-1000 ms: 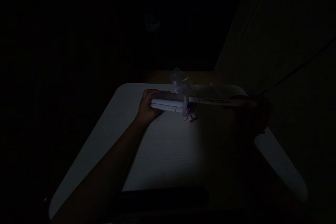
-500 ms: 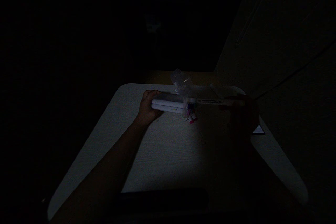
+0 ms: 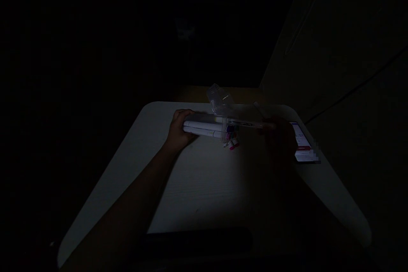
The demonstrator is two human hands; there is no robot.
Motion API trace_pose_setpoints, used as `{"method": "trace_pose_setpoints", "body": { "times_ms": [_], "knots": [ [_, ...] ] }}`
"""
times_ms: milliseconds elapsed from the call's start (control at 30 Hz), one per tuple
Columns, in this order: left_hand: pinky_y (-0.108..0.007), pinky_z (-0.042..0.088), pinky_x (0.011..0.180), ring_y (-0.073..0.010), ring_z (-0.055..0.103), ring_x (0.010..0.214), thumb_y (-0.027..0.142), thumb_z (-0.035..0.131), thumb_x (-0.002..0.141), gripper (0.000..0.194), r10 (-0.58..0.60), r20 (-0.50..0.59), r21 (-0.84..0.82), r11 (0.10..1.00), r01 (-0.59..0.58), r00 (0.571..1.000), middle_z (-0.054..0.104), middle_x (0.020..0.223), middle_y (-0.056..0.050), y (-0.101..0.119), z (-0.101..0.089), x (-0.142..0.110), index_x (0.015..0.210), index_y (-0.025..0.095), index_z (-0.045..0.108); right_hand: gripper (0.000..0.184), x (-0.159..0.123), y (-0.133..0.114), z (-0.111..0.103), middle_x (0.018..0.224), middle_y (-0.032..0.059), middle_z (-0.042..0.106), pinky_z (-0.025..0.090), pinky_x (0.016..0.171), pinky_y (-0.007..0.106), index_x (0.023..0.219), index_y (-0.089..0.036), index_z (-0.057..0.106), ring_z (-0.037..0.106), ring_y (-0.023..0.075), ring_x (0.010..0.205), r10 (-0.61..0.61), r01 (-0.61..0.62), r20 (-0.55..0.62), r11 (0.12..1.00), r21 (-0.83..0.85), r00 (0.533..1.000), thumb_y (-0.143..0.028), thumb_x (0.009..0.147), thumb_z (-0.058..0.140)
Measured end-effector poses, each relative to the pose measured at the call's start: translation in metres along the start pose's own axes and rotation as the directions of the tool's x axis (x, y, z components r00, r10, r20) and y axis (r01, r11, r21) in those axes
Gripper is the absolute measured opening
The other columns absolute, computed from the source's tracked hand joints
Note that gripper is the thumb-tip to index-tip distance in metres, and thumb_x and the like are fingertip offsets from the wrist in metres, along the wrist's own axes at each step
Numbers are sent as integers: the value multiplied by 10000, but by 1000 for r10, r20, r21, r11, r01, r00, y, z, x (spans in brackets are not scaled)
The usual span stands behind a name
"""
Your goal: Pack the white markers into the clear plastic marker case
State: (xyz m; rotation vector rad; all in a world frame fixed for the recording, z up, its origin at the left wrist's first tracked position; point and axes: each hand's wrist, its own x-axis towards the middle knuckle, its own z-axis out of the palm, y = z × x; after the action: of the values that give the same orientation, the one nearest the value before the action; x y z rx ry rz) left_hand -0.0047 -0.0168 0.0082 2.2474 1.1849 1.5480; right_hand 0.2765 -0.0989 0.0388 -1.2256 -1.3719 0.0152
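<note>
My left hand (image 3: 180, 129) is wrapped round the closed end of a clear plastic case (image 3: 204, 117) that lies on its side. Several white markers (image 3: 204, 126) rest in it, their dark, pink and purple caps toward the case's mouth at the right. The clear lid (image 3: 219, 97) stands open behind the mouth. In the dim light, my right hand (image 3: 277, 136) pinches a white marker (image 3: 245, 123) by its right end, and the left tip of that marker is at the case's mouth. Some pink-capped markers (image 3: 233, 143) show just below the mouth.
A lit phone (image 3: 302, 142) lies near the right edge of the white table (image 3: 191, 195). Behind my right hand lies another thin pale stick-like thing (image 3: 259, 109). A dark bar-shaped thing (image 3: 197, 242) runs along the near edge. A cable (image 3: 350, 91) hangs at the right wall.
My right hand has moved left with the marker, whose tip now reaches into the case's mouth. More of the phone shows. My left hand and the case have stayed put.
</note>
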Motion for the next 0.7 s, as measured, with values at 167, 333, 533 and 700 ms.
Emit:
{"method": "trace_pose_setpoints", "body": {
  "times_ms": [167, 333, 533, 700],
  "knots": [
    [-405, 501, 827, -232, 567, 947, 342, 744, 586, 501, 10, -3, 15, 1000, -10, 1000, 530, 1008, -47, 0, 0, 0, 1028, 248, 528, 245, 0, -3, -2, 974, 48, 646, 541, 693, 312, 1016, -214, 612, 639, 152, 808, -1, 5, 43, 997, -76, 999, -352, 816, 586],
    [-399, 495, 833, -225, 566, 945, 304, 748, 572, 512, -6, -10, 19, 1000, 6, 1000, 529, 1010, -43, 0, 0, 0, 1031, 238, 528, 236, -1, -5, -2, 998, 44, 645, 528, 737, 330, 1033, -225, 598, 630, 163, 868, -8, 16, 87, 996, -85, 996, -353, 842, 548],
    [-393, 489, 835, -224, 559, 948, 293, 743, 576, 503, -19, 3, 19, 1000, 18, 1000, 529, 1011, -46, 1, 0, 0, 1031, 235, 537, 290, -1, -8, 0, 1001, 77, 642, 505, 826, 377, 1096, -205, 580, 601, 193, 973, -68, 87, 161, 990, -112, 985, -344, 890, 432],
    [-388, 487, 837, -220, 560, 953, 256, 735, 569, 519, 6, -2, 12, 1000, -5, 1000, 516, 1014, -47, 1, 0, 0, 1046, 213, 534, 316, -2, -9, 2, 992, 84, 634, 483, 860, 408, 1127, -208, 564, 579, 205, 998, -88, 110, 193, 988, -108, 977, -339, 886, 407]
  ]
}}
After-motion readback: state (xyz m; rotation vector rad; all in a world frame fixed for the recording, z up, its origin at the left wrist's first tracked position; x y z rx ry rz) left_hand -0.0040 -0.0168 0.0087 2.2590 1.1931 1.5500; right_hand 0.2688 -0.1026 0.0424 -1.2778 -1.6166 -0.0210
